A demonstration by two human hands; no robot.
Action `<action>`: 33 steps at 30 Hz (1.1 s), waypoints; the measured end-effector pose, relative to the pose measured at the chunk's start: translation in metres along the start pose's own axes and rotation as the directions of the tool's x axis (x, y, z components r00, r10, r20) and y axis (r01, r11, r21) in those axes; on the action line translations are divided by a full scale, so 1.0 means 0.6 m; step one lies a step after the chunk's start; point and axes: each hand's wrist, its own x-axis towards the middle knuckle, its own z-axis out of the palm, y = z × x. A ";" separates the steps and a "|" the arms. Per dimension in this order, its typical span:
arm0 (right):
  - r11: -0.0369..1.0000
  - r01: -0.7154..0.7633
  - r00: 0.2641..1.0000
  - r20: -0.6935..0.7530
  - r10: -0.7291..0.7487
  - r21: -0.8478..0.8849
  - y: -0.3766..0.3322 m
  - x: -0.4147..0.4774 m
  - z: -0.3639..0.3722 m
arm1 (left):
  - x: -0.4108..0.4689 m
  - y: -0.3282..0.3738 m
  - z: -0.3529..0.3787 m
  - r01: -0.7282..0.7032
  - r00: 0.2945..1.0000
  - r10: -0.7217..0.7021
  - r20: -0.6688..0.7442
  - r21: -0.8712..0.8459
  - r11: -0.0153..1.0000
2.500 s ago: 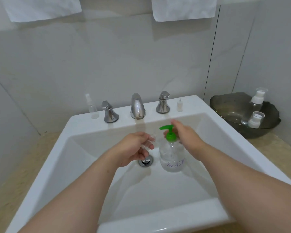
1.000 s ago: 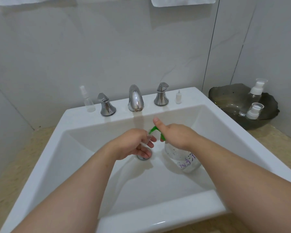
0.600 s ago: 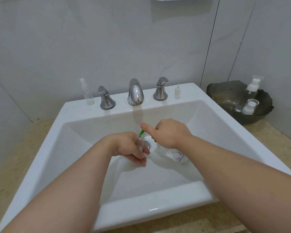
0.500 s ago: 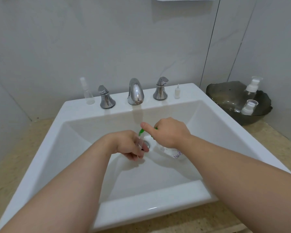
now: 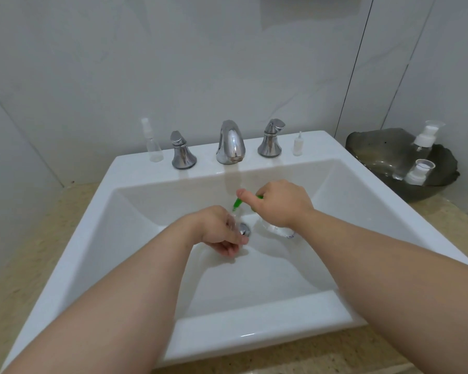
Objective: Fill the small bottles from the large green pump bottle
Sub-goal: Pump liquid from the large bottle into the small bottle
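Inside the white sink [image 5: 135, 190], my right hand [image 5: 278, 202] grips the top of the large green pump bottle [image 5: 274, 230], thumb on the green pump head [image 5: 237, 203]. The bottle is tilted left, its clear body mostly hidden behind my hand. My left hand [image 5: 220, 230] holds a small clear bottle [image 5: 234, 221] just under the green nozzle, over the drain. Another small spray bottle [image 5: 152, 141] stands on the sink ledge at the left, and a tiny white dropper bottle [image 5: 297, 144] at the right.
A chrome faucet [image 5: 230, 143] with two handles [image 5: 183, 155] [image 5: 270, 140] lines the back ledge. A dark bowl [image 5: 376, 152] on the beige counter at right holds two clear pump bottles [image 5: 423, 140] [image 5: 419, 171]. Tiled walls close in behind.
My right hand tilted the pump bottle from upright toward the left and lowered it into the basin. My left hand brought the small bottle down under the nozzle. The view dropped lower.
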 end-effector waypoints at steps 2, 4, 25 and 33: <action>0.999 -0.027 0.999 -0.023 0.028 0.035 0.009 0.005 0.000 | 0.000 0.006 0.004 -0.042 0.998 0.041 -0.044 -0.010 0.999; 0.995 -0.049 0.998 -0.030 0.051 0.082 0.017 0.009 -0.001 | 0.000 0.011 0.007 -0.077 0.994 0.077 -0.079 -0.003 0.997; 0.990 -0.075 0.994 -0.068 0.084 0.123 0.014 0.010 -0.007 | 0.009 -0.001 0.008 -0.149 0.985 0.136 -0.105 -0.125 0.981; 0.990 -0.069 0.994 -0.073 0.078 0.123 0.016 0.014 -0.004 | 0.012 -0.003 0.009 -0.145 0.985 0.130 -0.115 -0.133 0.980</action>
